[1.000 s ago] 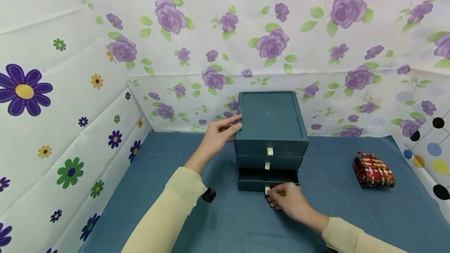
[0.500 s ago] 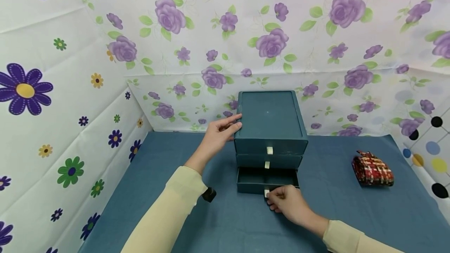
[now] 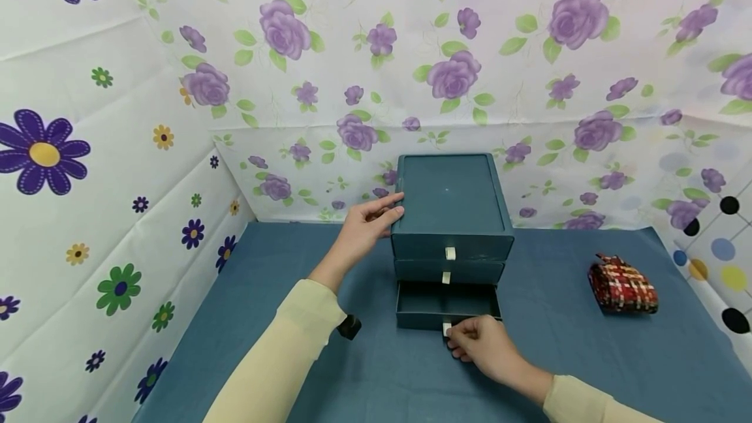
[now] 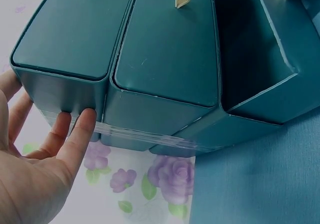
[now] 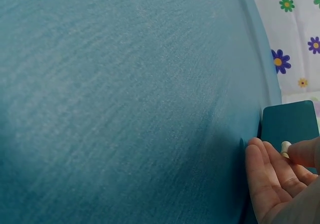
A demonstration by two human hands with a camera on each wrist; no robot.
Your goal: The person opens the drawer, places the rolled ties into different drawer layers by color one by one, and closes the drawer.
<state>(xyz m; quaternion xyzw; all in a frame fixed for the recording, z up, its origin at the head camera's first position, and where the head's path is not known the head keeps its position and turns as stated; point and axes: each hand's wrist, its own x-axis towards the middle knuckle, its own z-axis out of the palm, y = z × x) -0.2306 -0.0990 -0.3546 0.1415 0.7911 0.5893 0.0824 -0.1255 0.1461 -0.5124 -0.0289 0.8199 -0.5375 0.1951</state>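
Note:
A dark teal drawer unit [image 3: 449,194] with three stacked drawers stands on the table. Its bottom drawer [image 3: 420,320] is pulled partway out, and the part of its inside that shows holds nothing. My right hand [image 3: 487,348] pinches the cream pull tab [image 3: 447,329] of that drawer between thumb and finger. On the unit's left side my left hand [image 3: 367,227] rests with its fingertips, fingers fairly straight; the left wrist view shows the fingers [image 4: 82,129] touching the side near the top drawer. The upper two drawers are closed.
A rolled red-and-black woven cloth [image 3: 624,284] lies on the blue table cover [image 3: 376,377] to the right. Flowered sheets [image 3: 329,83] hang behind and at the sides. A small black object [image 3: 349,326] shows by the left cuff.
The right hand has drawn the bottom drawer a little farther out toward me, so more of its inside shows. The left hand has stayed on the unit's side.

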